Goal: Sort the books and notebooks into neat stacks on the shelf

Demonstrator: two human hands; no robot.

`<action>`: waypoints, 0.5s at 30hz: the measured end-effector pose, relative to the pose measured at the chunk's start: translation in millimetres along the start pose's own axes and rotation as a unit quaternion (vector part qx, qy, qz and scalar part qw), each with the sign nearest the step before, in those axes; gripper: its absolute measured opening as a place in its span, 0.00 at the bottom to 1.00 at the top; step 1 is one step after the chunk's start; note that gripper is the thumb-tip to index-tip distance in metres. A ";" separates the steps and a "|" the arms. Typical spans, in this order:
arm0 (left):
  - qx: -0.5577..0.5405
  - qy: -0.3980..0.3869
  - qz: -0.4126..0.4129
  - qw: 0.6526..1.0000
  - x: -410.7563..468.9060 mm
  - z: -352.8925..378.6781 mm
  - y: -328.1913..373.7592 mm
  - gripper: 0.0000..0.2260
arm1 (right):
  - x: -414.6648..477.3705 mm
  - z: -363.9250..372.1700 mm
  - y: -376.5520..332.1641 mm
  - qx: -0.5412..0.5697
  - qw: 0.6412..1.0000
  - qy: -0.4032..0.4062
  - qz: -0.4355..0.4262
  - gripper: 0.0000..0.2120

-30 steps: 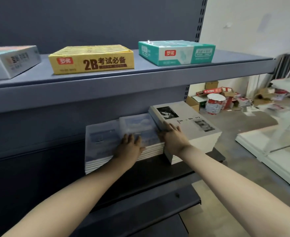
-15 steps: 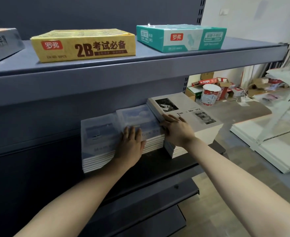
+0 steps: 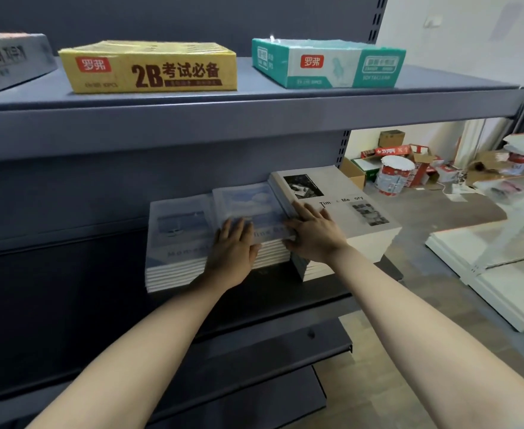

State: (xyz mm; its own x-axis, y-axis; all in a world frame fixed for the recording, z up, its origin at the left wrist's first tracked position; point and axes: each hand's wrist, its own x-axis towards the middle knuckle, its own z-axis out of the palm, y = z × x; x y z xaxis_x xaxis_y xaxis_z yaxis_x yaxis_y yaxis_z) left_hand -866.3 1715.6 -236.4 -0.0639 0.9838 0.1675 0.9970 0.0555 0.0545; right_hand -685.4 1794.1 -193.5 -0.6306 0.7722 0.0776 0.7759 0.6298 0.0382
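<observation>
Sorting nearly done: you are pressing flat left hand [image 3: 234,246] on middle stack [image 3: 248,201], flat right hand [image 3: 311,232] squaring right stack [image 3: 331,187].

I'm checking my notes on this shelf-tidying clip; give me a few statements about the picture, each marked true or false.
1. The left hand lies flat on the middle stack of notebooks. True.
2. The yellow box stands on the same shelf as the notebook stacks. False: it stands on the upper shelf, above them.
3. The right hand touches the white Time Memory stack. True.
4. The teal box stands left of the yellow box. False: it stands to its right.
</observation>
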 end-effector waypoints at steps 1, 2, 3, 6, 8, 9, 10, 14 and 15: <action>-0.015 -0.007 -0.003 1.000 0.2 -1.8 -0.3 0.26 | 0.6 0.6 0.3 0.001 1.000 0.001 -0.001 0.25; -0.033 -0.016 -0.006 0.999 0.4 -3.7 -0.5 0.27 | 1.5 1.2 0.8 0.002 1.000 0.004 -0.001 0.25; -0.048 -0.025 -0.009 0.998 0.7 -5.4 -0.5 0.27 | 1.9 2.2 1.1 0.004 1.000 0.006 0.003 0.25; -0.069 -0.041 -0.018 0.997 1.4 -8.4 -1.0 0.27 | 4.0 6.3 2.3 -0.001 1.000 0.031 0.000 0.25; -0.070 -0.035 -0.026 0.997 1.2 -8.1 0.4 0.27 | 5.3 7.9 3.1 -0.006 0.999 0.054 -0.005 0.25; -0.072 -0.030 -0.029 0.997 1.7 -8.0 0.9 0.28 | 6.0 8.6 3.6 -0.006 0.998 0.060 -0.008 0.24; -0.078 -0.027 -0.036 0.996 2.6 -7.2 0.8 0.28 | 6.1 8.8 3.7 -0.002 0.998 0.068 -0.008 0.23; -0.120 -0.043 -0.061 0.990 4.9 -7.5 0.7 0.31 | -3.7 9.6 -0.5 0.064 0.983 0.171 -0.033 0.16; -0.137 -0.046 -0.067 0.987 5.5 -9.0 1.6 0.31 | -8.0 9.0 -2.4 0.089 0.973 0.207 -0.045 0.15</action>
State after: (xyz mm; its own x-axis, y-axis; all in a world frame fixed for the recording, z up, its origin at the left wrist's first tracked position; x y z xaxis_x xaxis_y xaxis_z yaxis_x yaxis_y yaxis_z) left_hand -865.5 1719.6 -226.5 -0.1768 0.9829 0.0522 0.9299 0.1494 0.3361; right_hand -682.4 1787.1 -203.2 -0.6053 0.6370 0.4774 0.6794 0.7259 -0.1072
